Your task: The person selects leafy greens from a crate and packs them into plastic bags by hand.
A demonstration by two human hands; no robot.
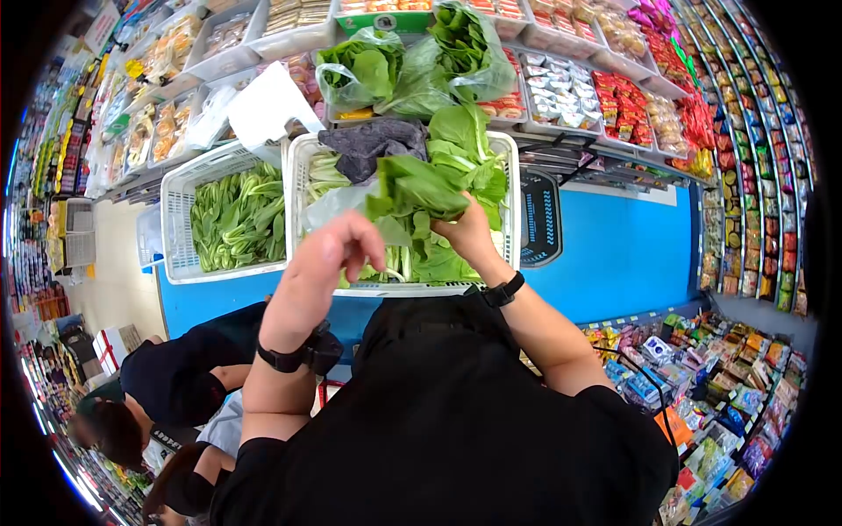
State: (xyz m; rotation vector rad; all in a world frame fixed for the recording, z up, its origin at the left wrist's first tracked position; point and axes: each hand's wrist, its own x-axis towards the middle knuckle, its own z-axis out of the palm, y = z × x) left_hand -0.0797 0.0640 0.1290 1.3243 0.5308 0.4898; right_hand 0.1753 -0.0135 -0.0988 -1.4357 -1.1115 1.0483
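When looking down from the head view, see rows of packaged goods (561,88) along the far side. Nearer, at the middle, see a white basket (296,197) filled with leafy greens (487,184). Just beside it on the left, see a smaller basket (179,230) heaped with slender green vegetables (237,215). Beyond the middle basket, note bagged leaves (361,70). Over the far part of the middle basket, note a dark cloth (377,145). Above that basket's contents, find a leafy bunch (412,187), tilted and blurred. Holds the left hand (338,250) near and left of the bunch, fingers parted and loosely curled; cannot tell whether touching the pale plastic (326,210) beneath. With the right hand (465,235), pinches the bunch at its near right edge. Wears a dark band (503,292) on the right wrist.
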